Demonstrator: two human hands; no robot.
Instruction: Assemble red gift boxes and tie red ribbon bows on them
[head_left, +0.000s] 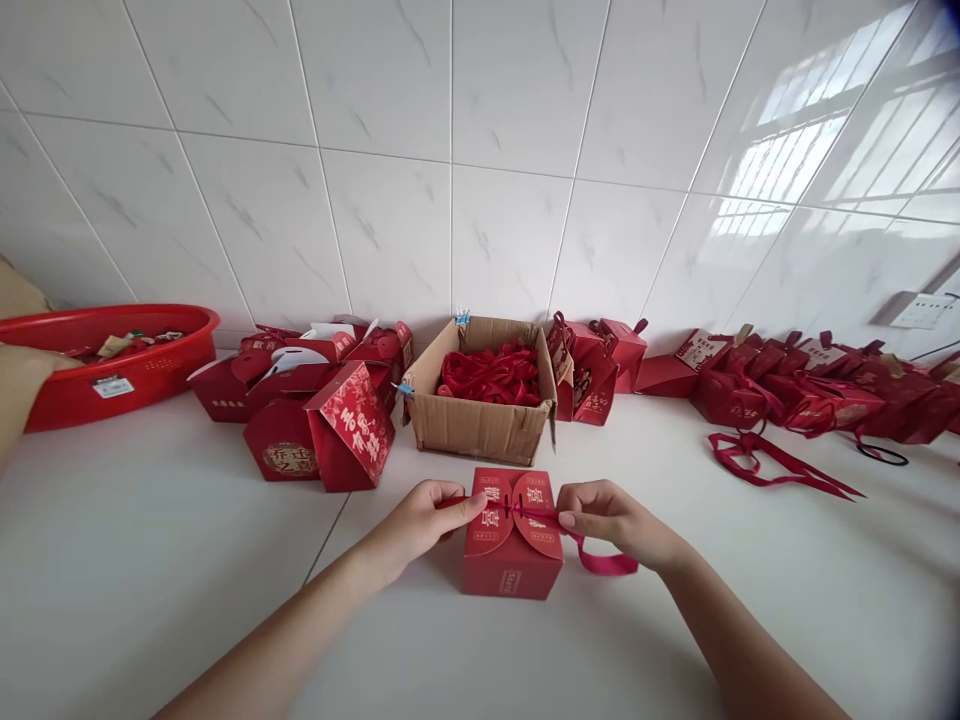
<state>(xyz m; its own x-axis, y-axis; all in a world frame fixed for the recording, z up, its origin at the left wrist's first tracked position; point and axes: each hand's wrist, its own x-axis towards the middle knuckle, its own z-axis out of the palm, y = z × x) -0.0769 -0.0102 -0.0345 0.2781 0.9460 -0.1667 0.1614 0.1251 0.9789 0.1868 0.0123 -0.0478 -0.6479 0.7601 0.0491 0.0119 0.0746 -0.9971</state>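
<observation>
Here's the crimson fabric ribbon (517, 509), its long axis running left to right across the top of the red printed cardboard gift box (510, 570), on the white table (405, 640)! Left hand (429, 525) pinches it at the box's left edge, right hand (621, 522) at the right, neither clearly nearer; the ribbon's loose length curls right, below the right hand.

Passage lay open across the near tabletop (405, 660); behind the red box (499, 580), the cardboard carton (480, 428) barred the way.
</observation>
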